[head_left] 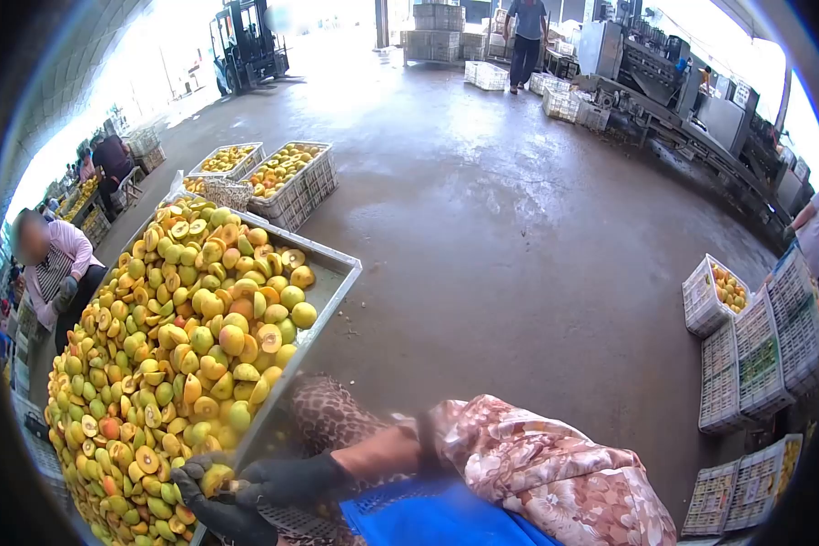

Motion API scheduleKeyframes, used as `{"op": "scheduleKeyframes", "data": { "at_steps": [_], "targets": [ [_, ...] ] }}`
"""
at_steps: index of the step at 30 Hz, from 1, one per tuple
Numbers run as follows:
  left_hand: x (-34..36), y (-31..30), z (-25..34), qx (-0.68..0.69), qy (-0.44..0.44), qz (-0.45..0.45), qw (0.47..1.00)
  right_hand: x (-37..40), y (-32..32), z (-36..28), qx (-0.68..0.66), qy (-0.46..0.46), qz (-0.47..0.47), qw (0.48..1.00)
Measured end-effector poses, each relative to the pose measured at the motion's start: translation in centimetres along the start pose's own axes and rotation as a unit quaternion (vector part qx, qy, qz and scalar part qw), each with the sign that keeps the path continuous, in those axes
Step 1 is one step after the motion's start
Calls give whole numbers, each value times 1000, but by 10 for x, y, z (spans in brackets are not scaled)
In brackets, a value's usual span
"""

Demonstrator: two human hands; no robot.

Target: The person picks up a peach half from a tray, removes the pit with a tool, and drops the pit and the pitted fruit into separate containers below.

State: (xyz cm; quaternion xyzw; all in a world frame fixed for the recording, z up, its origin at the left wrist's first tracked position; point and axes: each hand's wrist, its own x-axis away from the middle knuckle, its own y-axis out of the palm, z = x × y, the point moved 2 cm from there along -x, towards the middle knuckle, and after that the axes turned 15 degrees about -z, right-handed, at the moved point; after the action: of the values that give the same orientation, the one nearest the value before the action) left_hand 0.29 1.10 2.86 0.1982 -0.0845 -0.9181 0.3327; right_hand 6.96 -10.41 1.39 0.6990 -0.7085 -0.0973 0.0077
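Observation:
A large metal-rimmed tray holds a heap of yellow-green peaches, many of them cut in half. At its near corner, my left hand in a dark glove has its fingers wrapped round a yellow peach. My right hand, also in a dark glove, is closed right beside that peach. Something small and pale shows at its fingertips, too blurred to name. A floral sleeve covers my right upper arm, and blue cloth lies over my lap.
Beyond the tray stand crates of peaches. A person in a pink top sits across the tray. Stacked crates line the right side. Machinery, a walking person and a forklift are farther back on the wet floor.

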Motion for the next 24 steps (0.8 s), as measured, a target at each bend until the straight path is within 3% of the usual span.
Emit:
{"op": "scheduleKeyframes", "data": {
  "at_steps": [1, 5, 7, 8, 9, 10, 11, 12, 13, 14, 15, 17, 19, 20, 21, 22, 24],
  "targets": [
    [1, 9, 11, -23, -5, 11, 1000, -4, 0, 6, 0, -9, -7, 1000],
    [-4, 17, 31, -3, 11, -119, 993, -14, 4, 32, 77, -98, 26, 992],
    [0, 22, 40, -136, 41, -80, 987, -15, 0, 33, 185, -119, 33, 975],
    [0, 23, 48, -242, 116, -94, 959, -6, 2, 11, 172, -59, -1, 983],
    [5, 21, 51, -255, 130, -131, 949, 1, 3, 6, 190, -155, -14, 969],
    [13, 18, 56, -248, 151, -161, 943, 5, 3, 6, 165, -84, -39, 982],
    [17, 22, 63, -180, 115, -193, 958, 7, 4, 4, 92, -50, -86, 991],
    [18, 13, 58, -62, 15, -210, 976, 9, 6, 2, 21, -10, -126, 992],
    [16, 5, 58, -29, -40, -196, 979, 7, 10, 13, -54, -12, -112, 992],
    [15, -20, 39, -65, -78, -157, 982, 0, 8, 25, 20, -95, -123, 988],
    [15, -26, 32, 37, -131, -153, 979, -8, 12, 31, 78, -132, -127, 980],
    [8, -49, 28, 179, -135, -13, 974, -16, 21, 35, 181, -152, -128, 963],
    [4, -111, 25, 254, -61, 76, 962, -12, 25, 42, 220, -134, -100, 961],
    [11, -129, 37, 204, -2, 20, 979, -11, 23, 51, 211, -133, -77, 965],
    [15, -167, 37, 49, -44, 95, 993, -9, 20, 60, 201, -131, -54, 969],
    [21, -204, 28, -106, -87, 170, 976, -4, 14, 72, 104, -24, -24, 994],
    [23, -244, 0, -332, -56, 152, 929, 9, -3, 83, 392, 96, -137, 905]
  ]
}}
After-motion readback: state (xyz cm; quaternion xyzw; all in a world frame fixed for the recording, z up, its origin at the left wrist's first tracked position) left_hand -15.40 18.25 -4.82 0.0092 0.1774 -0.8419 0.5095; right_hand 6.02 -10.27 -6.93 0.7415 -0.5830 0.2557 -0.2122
